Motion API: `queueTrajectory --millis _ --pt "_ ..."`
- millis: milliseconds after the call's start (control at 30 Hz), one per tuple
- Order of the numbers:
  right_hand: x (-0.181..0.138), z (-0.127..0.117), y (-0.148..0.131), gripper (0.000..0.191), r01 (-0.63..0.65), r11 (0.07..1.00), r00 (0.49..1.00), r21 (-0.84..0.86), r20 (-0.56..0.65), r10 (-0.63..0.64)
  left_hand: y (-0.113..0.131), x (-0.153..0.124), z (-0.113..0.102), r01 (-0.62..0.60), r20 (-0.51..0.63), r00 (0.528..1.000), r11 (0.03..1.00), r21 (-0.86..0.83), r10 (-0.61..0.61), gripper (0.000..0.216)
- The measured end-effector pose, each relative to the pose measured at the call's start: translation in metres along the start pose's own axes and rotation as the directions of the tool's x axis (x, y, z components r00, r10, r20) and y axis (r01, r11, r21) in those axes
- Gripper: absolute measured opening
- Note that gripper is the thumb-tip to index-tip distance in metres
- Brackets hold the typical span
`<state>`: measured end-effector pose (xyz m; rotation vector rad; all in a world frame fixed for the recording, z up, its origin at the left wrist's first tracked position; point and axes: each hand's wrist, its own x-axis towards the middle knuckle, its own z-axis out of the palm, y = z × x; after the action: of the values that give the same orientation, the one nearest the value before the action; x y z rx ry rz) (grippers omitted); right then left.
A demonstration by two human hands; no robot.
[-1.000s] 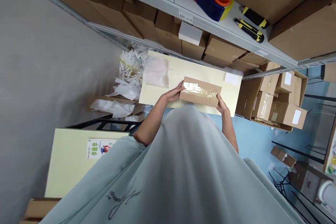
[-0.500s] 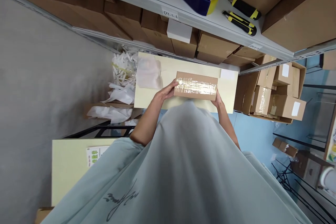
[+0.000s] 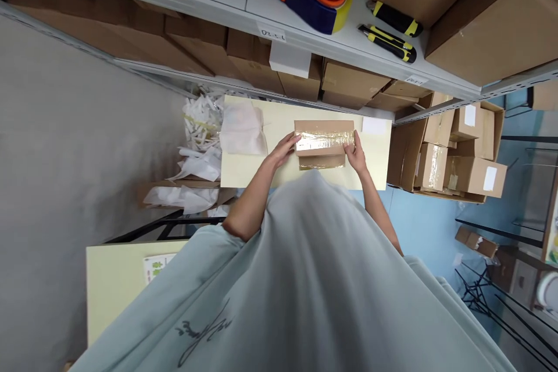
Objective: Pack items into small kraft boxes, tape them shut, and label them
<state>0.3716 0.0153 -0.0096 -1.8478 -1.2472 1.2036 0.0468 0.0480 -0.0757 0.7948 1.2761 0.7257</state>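
Observation:
A taped cardboard box (image 3: 325, 126) is between my two hands above the pale yellow table (image 3: 244, 171). Shiny clear tape runs along its upper face, and a second, lower face shows on the side toward me. My left hand (image 3: 284, 149) holds the box's left end, fingers fairly straight against it. At the right end, my right hand (image 3: 356, 154) grips with the thumb on the near face and fingers around the edge. A translucent white packing sheet (image 3: 243, 128) lies on the table to the left, and a white paper slip (image 3: 374, 125) to the right.
Above the table, a grey shelf (image 3: 244, 20) bears an orange-and-blue tape dispenser (image 3: 305, 0) and yellow-black utility knives (image 3: 387, 42). Cardboard boxes fill the level below. A large carton (image 3: 405, 151) of smaller boxes stands right; shredded paper (image 3: 203, 122) is left.
The box has turned and tilted, so a second face now shows on my side. My right hand has shifted slightly left and up, its thumb now over the box.

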Motion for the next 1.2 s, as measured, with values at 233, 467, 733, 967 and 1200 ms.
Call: queueTrajectory --millis 233,467,733,967,1200 --pt "-0.016 0.001 0.014 0.073 -0.093 0.985 0.994 -0.142 0.037 0.099 0.005 -0.029 -0.004 -0.049 -0.136 0.989 0.999 0.008 0.050 0.078" --pt "-0.020 0.021 0.009 0.061 -0.138 0.932 0.990 -0.334 -0.039 0.133 0.010 -0.024 0.004 -0.091 -0.177 0.977 0.984 0.152 0.117 0.066" --pt "0.024 0.013 -0.070 0.076 0.177 0.873 0.961 -0.455 -0.112 -0.254 0.085 0.003 0.006 -0.239 -0.125 0.914 0.762 0.602 0.386 0.072" --pt "0.117 0.024 -0.279 0.073 0.581 0.483 0.697 -0.654 0.094 -0.711 0.266 0.025 0.046 -0.576 -0.131 0.614 0.556 0.599 0.778 0.046" --pt "0.143 0.058 -0.373 0.064 0.326 0.399 0.902 -0.857 0.155 -0.403 0.317 0.000 0.060 -0.608 -0.260 0.488 0.538 0.584 0.833 0.045"
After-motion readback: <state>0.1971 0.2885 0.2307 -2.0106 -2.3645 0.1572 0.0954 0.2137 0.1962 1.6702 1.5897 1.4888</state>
